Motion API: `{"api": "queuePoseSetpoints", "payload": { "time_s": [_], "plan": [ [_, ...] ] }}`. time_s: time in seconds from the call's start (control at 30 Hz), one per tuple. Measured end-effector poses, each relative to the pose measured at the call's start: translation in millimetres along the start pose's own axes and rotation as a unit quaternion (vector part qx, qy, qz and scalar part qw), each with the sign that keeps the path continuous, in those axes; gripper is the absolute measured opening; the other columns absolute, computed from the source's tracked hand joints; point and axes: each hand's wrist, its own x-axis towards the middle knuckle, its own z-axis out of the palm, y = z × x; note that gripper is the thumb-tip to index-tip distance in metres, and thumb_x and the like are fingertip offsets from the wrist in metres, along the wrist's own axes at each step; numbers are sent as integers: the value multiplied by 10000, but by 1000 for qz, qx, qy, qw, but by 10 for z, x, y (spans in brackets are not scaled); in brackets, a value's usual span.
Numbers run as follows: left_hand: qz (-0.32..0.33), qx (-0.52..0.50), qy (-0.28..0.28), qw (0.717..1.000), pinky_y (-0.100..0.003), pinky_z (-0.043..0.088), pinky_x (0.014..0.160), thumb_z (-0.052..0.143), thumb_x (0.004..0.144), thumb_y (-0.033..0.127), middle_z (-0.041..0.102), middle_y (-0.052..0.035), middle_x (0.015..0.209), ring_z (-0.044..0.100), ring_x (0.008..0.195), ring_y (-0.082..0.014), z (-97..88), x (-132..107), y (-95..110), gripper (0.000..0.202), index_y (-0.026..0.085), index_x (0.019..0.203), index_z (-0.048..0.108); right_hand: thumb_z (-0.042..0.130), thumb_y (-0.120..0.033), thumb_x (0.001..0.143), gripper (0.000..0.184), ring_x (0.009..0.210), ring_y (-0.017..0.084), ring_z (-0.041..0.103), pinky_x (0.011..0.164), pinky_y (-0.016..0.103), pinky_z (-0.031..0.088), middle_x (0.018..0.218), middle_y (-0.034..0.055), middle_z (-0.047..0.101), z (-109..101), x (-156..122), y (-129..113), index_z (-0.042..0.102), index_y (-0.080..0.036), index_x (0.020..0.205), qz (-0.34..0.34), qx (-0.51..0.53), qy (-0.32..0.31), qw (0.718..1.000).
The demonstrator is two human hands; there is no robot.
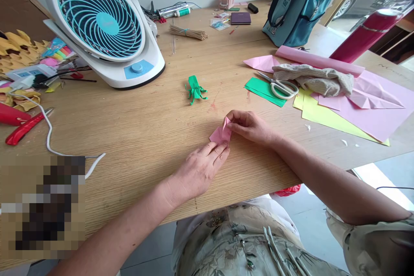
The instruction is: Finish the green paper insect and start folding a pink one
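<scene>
A small piece of folded pink paper rests on the wooden table in front of me, one flap standing up. My right hand pinches that raised flap between thumb and fingertips. From the near side, my left hand lies with its fingers stretched flat over the paper's lower edge, pressing it to the table; its thumb is hidden. Just beyond the paper stands a green folded-paper insect with thin bent legs. Neither hand touches it.
To the right lie scissors on green paper, a grey cloth glove, yellow paper and pink sheets. A white fan stands at the left, near a red-handled cutter. A teal bag and red flask stand behind.
</scene>
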Motion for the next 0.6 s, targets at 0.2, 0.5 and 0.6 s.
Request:
{"api": "queuePoseSetpoints", "payload": {
  "time_s": [0.2,0.5,0.6],
  "plan": [
    [-14,0,-23,1000,-387,488,1007,426,959,149,427,-142,1562,447,1354,-274,3,19,1,523,96,1479,406,594,-421,919,244,744,161,617,690,278,488,819,41,673,7,4,28,591,-179,894,13,52,-21,998],
    [-24,11,-6,1000,-383,497,975,451,957,183,494,-158,1496,480,1280,-283,-10,69,27,445,99,1393,485,675,-357,806,209,622,110,469,564,243,372,722,-18,548,84,7,-76,572,-175,818,34,-69,47,996],
    [-32,-1,-7,999,-381,501,970,453,950,166,531,-150,1457,480,1275,-280,-22,86,25,423,105,1366,501,691,-284,765,189,638,106,462,592,249,372,769,-5,547,115,-6,-116,540,-180,721,23,-180,85,980]
  ]
}}
